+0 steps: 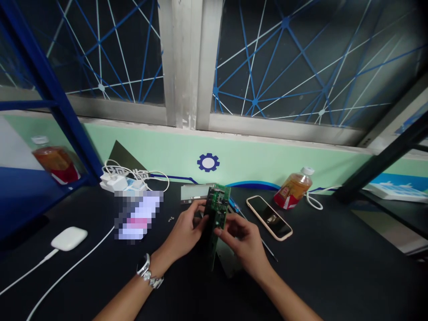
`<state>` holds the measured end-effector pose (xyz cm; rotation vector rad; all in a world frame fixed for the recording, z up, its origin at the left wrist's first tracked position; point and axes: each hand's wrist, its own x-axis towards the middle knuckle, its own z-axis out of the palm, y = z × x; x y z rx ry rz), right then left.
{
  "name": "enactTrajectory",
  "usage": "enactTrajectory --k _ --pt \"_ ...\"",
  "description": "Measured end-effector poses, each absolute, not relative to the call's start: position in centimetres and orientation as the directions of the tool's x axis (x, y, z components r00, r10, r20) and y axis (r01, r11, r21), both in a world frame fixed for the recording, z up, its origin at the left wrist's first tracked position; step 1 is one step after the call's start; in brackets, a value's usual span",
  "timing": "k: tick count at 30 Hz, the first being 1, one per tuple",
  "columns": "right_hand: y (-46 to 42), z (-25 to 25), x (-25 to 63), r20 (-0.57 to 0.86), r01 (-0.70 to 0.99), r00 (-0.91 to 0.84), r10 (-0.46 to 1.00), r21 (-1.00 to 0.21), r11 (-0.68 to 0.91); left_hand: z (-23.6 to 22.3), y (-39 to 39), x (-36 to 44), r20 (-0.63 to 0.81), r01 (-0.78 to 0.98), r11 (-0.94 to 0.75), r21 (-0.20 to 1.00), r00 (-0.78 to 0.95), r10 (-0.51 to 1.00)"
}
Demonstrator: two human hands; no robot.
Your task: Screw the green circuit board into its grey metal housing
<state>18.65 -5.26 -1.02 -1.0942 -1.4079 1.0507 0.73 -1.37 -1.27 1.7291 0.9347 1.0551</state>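
A green circuit board (221, 203) with dark components is held upright above the dark table, its broad side tilted to the right. My left hand (190, 223) grips its left side, fingers closed around a black part along the edge. At the lower right, my right hand (242, 234) pinches the board between thumb and fingers. Under the hands lies a dark flat plate (229, 258). A screwdriver (269, 249) with a blue handle shows partly behind my right hand. Several tiny screws (171, 219) lie left of my left hand. A flat metal panel (192, 192) rests behind the board.
To the right are a phone (269, 217) in a light case and a drink bottle (294, 188). On the left stand a power strip (117, 182) with cables, a blurred-out lit phone (142, 216) and a white earbud case (69, 238) on a cord. A windowed wall rises behind.
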Motion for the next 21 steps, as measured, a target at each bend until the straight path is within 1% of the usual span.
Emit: enactTrajectory --k 2,4,6,7,10,13,16,19,21 --pt "-5.0 -0.7 19.1 0.194 0.110 -0.038 0.980 -0.974 0.197 -1.2 -1.0 0.2 0.233 0.127 -0.288 0.949 0.331 0.914" --pt "-4.5 -0.3 19.8 0.187 0.143 -0.004 0.982 -0.972 0.186 -0.9 -0.5 -0.5 0.163 0.090 -0.203 0.975 0.332 0.929" --pt "-4.2 0.1 20.5 0.154 0.134 -0.012 0.988 -0.979 0.154 -0.6 -0.1 -1.0 0.104 0.044 -0.131 0.990 0.379 0.919" --pt "-4.0 0.3 20.8 0.125 0.112 -0.027 0.992 -0.986 0.127 -0.5 0.0 -1.2 0.097 0.022 -0.116 0.993 0.404 0.910" --pt "-3.8 0.7 21.2 0.047 0.059 -0.067 0.997 -0.997 0.051 -0.4 0.2 -1.5 0.164 -0.004 -0.179 0.984 0.416 0.895" --pt "-3.8 1.0 21.2 0.029 0.040 -0.139 0.990 -0.999 0.035 -0.6 0.1 -1.6 0.228 0.019 -0.254 0.967 0.381 0.896" --pt "-3.9 1.4 21.3 0.050 -0.055 -0.222 0.974 -0.998 0.038 -0.5 0.0 -1.8 0.185 -0.020 -0.195 0.981 0.425 0.886" --pt "-3.9 1.9 21.7 0.080 -0.237 -0.250 0.965 -0.971 0.020 0.0 -0.2 -2.1 0.189 -0.110 -0.155 0.982 0.474 0.860" --pt "-4.0 2.1 21.9 0.076 -0.345 -0.248 0.966 -0.939 -0.015 0.3 -0.2 -2.4 0.199 -0.162 -0.133 0.978 0.527 0.826"
